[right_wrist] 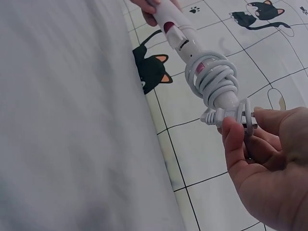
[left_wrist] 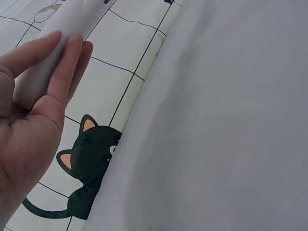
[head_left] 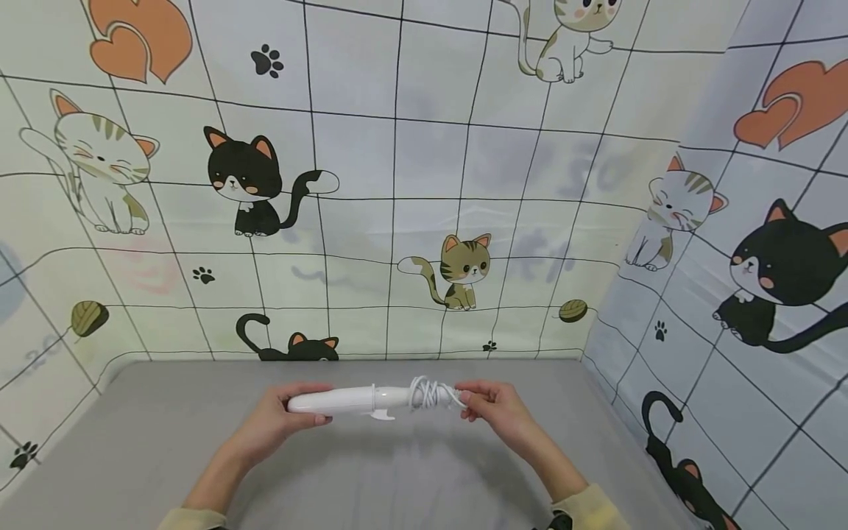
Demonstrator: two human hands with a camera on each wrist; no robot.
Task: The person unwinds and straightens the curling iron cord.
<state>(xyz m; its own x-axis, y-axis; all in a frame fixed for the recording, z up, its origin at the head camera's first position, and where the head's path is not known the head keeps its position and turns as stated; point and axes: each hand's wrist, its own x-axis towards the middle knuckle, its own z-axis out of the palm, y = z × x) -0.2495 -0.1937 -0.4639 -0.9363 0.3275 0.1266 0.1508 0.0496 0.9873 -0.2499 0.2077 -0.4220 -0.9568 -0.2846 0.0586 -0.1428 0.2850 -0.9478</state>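
A white curling iron (head_left: 334, 401) with a small lever on its underside is held level above the grey surface in the head view. Its white cord (right_wrist: 214, 79) is wound in several loops round the handle end. My left hand (head_left: 281, 416) grips the thick, rounded end, thumb on one side and fingers on the other, as the left wrist view also shows. At the opposite end my right hand (head_left: 497, 412) pinches the plug (right_wrist: 248, 120) between thumb and fingers. Metal prongs of the plug show by the thumb in the right wrist view.
Below the hands spreads a grey cloth-covered surface (head_left: 397, 478). Behind it hangs a white gridded curtain (head_left: 358, 162) printed with cats, hearts and paw prints, and a similar curtain (head_left: 702, 294) closes off the right side.
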